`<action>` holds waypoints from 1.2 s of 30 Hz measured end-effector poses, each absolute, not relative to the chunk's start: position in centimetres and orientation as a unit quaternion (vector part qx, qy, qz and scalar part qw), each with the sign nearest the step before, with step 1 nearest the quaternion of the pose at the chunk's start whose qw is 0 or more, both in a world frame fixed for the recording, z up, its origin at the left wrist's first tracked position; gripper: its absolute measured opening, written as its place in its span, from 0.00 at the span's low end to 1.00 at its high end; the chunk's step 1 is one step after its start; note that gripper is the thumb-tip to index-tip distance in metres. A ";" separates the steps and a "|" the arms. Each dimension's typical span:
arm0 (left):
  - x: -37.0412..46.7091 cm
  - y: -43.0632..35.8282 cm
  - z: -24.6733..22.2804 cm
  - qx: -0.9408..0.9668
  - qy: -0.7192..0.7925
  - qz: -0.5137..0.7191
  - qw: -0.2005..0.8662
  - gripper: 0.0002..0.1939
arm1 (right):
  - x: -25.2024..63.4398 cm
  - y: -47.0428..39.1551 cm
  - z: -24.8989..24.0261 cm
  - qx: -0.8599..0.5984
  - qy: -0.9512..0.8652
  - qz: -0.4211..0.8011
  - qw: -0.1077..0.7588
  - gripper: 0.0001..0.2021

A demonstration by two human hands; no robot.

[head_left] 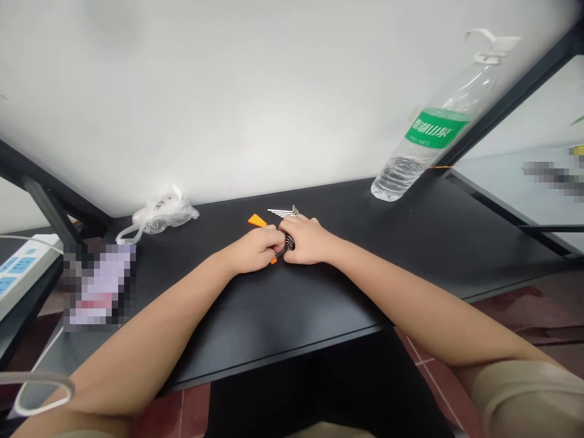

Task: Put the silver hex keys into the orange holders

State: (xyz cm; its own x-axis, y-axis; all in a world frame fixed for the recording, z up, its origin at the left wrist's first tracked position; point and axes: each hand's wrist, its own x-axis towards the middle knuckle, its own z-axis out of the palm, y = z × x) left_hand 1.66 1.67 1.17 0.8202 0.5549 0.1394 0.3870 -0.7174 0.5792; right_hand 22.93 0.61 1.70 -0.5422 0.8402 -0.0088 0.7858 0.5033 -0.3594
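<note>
My two hands meet above the middle of the black table (255,316). My left hand (253,248) is closed around a set of L-shaped hex keys (289,244) in an orange holder (274,260), mostly hidden by the fingers. Curled against the same keys from the other side is my right hand (309,238), its fingertips pressed close to the left ones. Just beyond the hands, several more silver hex keys (283,212) show, side by side. An orange piece (258,220) sticks out behind my left hand; whether it joins the holder is hidden.
A large clear water bottle (413,146) with a green label stands at the back right by the wall. At the back left lies a white plastic bag (166,213). A blurred purple item (103,283) and a white power strip (27,267) are farther left, near a cable (45,380).
</note>
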 end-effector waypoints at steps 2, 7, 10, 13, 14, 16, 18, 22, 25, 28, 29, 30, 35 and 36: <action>1.7 1.6 1.3 0.914 0.262 0.147 0.274 0.09 | 22.9 0.6 1.7 -0.467 -0.865 0.163 0.085 0.13; 1.6 1.1 1.8 0.922 0.256 0.142 0.253 0.08 | 23.1 0.6 1.6 -0.462 -0.868 0.155 0.092 0.13; 1.5 1.0 1.9 0.924 0.255 0.150 0.242 0.08 | 23.5 0.7 1.4 -0.450 -0.873 0.156 0.102 0.13; 1.5 1.1 1.8 0.923 0.255 0.160 0.239 0.07 | 23.7 0.9 1.1 -0.428 -0.880 0.169 0.119 0.13; 1.5 1.2 1.7 0.924 0.252 0.165 0.237 0.07 | 23.7 1.0 0.9 -0.420 -0.882 0.173 0.124 0.13; 1.5 1.3 1.5 0.925 0.245 0.176 0.233 0.07 | 23.6 1.1 0.7 -0.407 -0.887 0.176 0.130 0.12; 1.4 1.3 1.3 0.925 0.242 0.181 0.231 0.08 | 23.4 1.2 0.5 -0.403 -0.888 0.177 0.133 0.10; 1.5 1.3 1.3 0.927 0.231 0.185 0.228 0.08 | 23.2 1.2 0.4 -0.403 -0.887 0.178 0.137 0.09; 1.7 1.2 1.3 0.930 0.221 0.185 0.230 0.08 | 23.2 1.1 0.3 -0.404 -0.889 0.170 0.137 0.10; 2.0 1.0 1.2 0.928 0.222 0.180 0.239 0.11 | 23.1 1.2 0.1 -0.404 -0.889 0.166 0.136 0.11; 2.1 0.9 1.1 0.927 0.225 0.178 0.243 0.12 | 23.1 1.2 0.0 -0.403 -0.889 0.167 0.137 0.11; 2.1 0.8 1.1 0.925 0.229 0.176 0.247 0.13 | 23.1 1.2 -0.1 -0.403 -0.889 0.168 0.139 0.11; 2.1 0.6 1.4 0.922 0.239 0.161 0.259 0.14 | 23.1 1.3 -0.3 -0.407 -0.886 0.165 0.146 0.12; 2.1 0.5 1.6 0.922 0.239 0.158 0.260 0.15 | 23.0 1.2 -0.3 -0.406 -0.887 0.166 0.146 0.12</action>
